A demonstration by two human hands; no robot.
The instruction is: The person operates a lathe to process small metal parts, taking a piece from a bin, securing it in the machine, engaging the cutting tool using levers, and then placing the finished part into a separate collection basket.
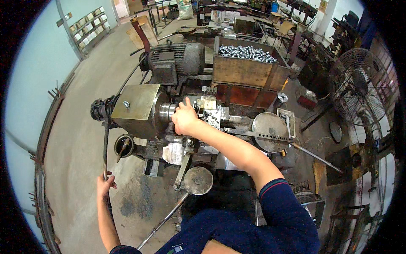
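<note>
A small lathe-like machine with a brass-coloured headstock cover (pixel 135 102) stands in front of me. My left hand (pixel 105 185) is closed around a long dark lever (pixel 105 148) that hangs at the headstock's left side. Reaching across the machine, my right hand (pixel 185 120) is at the right of the shiny round spindle (pixel 168 111), its fingers bent. What those fingers hold, if anything, is hidden behind the hand. Just right of it is the tool slide (pixel 215 116), sprinkled with metal chips.
A motor (pixel 179 59) sits behind the headstock. Beside it stands a wooden bin (pixel 243 70) heaped with small metal parts. Round weights (pixel 198 180) and a long handle (pixel 163 222) project toward me. A dark pot (pixel 124 146) is at left, a large fan (pixel 359 86) at right.
</note>
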